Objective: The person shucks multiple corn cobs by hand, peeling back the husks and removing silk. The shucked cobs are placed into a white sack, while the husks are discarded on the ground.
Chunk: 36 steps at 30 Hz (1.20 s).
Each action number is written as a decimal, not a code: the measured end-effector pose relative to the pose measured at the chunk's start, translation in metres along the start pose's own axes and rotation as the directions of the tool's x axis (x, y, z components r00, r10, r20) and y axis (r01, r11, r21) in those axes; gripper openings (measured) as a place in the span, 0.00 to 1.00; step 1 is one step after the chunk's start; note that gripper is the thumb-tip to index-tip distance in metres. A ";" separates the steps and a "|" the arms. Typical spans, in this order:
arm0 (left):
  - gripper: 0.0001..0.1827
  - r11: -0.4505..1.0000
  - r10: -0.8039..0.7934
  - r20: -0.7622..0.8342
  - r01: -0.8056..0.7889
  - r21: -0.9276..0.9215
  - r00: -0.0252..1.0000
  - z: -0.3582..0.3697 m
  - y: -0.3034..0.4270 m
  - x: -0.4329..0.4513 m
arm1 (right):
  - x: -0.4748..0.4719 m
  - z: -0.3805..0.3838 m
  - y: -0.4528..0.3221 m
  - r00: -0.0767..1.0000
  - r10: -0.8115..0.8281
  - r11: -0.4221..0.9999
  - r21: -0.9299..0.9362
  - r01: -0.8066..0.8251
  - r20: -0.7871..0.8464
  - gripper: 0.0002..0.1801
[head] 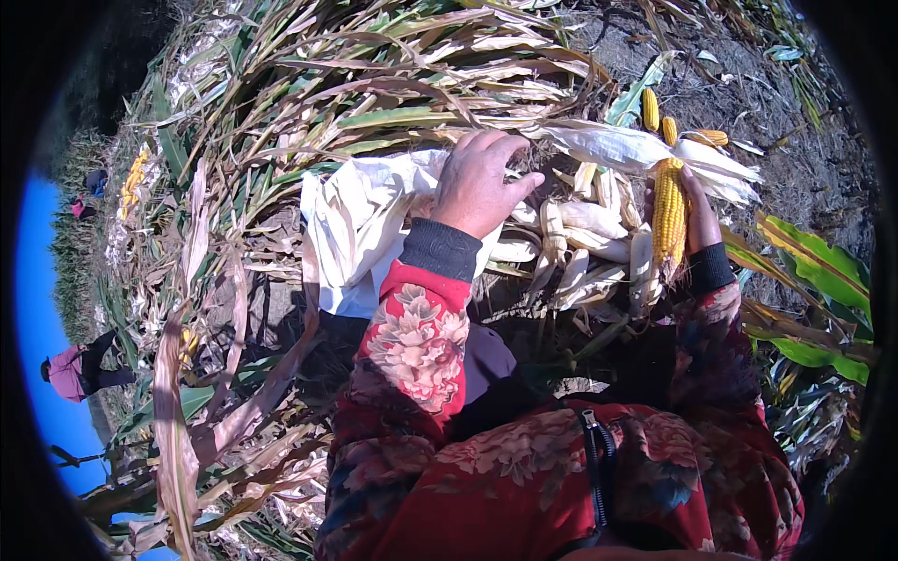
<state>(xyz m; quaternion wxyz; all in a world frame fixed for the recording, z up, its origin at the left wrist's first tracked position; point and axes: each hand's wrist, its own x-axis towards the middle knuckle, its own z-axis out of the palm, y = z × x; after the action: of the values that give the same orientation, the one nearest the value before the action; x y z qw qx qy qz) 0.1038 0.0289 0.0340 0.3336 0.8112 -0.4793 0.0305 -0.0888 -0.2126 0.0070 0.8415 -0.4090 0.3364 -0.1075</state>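
A bare yellow ear of corn (670, 210) stands out in my right hand (697, 210), its silk end pointing down toward the sleeve. Pale peeled husk (610, 146) spreads at the ear's upper end. My left hand (484, 179) holds nothing; its fingers are bent and the thumb is apart. Below it lies a crumpled white sheet or sack (351, 238), partly covered by my forearm. Between my hands is a heap of ears in dry husks (593, 228). Several bare yellow ears (650, 110) lie on the soil past my right hand.
Cut corn stalks (421, 77) cover the ground ahead and to the left. Green leaves (814, 259) lie at right. A pile of yellow ears (133, 184) sits far left. A person in a pink top (69, 373) is in the distance, near the field's edge.
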 end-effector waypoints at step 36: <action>0.29 -0.149 -0.282 0.595 0.578 -0.802 0.753 0.036 0.079 -0.047 | -0.084 0.078 0.056 0.692 -0.501 0.186 -0.716 0.673 0.520 0.41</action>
<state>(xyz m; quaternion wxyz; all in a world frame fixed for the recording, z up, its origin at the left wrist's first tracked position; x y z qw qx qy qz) 0.0055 0.0194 0.0295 0.7244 0.4584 -0.0943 -0.5061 -0.1064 -0.0901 0.0389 0.4225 -0.8803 0.0846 -0.1986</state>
